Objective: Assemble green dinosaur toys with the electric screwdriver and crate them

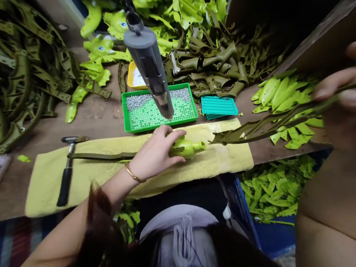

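The left hand, fingers spread and curved, holds a lime-green plastic piece down on a yellow towel, apparently steadying it on soft padding. The right hand, blurred and cut off by the right edge, pinches an olive plastic strip in the air. At upper centre, a grey cylindrical tool hangs above a green tray of silver studs; a hammer lies on the towel at lower left.

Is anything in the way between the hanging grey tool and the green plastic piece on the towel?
Only the left hand: its fingers lie over the green plastic piece on the side toward the tool. The grey hanging tool ends above the green tray; no other object shows between them.
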Action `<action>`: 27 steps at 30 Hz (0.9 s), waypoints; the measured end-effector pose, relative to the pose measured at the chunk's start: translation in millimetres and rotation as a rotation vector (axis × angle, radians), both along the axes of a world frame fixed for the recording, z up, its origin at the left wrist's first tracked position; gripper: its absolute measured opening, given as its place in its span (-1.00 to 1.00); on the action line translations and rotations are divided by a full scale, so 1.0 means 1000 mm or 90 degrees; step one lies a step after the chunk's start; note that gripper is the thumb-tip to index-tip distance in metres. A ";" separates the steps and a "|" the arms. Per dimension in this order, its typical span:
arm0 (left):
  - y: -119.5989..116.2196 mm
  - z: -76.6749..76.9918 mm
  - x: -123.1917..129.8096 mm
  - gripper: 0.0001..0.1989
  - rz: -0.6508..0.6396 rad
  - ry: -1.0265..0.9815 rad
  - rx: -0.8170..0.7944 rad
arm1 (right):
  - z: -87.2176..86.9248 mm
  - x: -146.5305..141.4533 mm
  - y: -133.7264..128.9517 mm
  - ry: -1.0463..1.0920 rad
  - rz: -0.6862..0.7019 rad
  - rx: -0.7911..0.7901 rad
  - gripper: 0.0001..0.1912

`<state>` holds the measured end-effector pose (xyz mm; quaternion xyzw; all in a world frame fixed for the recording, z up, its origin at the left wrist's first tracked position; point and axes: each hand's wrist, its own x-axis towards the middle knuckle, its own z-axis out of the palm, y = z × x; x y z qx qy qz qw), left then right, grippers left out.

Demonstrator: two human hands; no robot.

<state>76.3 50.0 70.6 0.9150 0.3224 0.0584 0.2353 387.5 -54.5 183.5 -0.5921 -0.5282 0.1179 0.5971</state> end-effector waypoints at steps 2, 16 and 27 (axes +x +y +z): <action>-0.003 0.006 0.006 -0.40 -0.011 0.019 0.028 | -0.018 -0.018 0.006 0.062 0.096 -0.023 -0.59; -0.003 0.005 0.014 -0.50 -0.019 0.062 0.021 | -0.157 -0.080 0.014 0.278 0.257 -0.259 -0.71; -0.003 -0.002 0.013 -0.46 -0.011 0.017 0.014 | -0.163 -0.084 0.020 0.275 0.348 -0.293 -0.73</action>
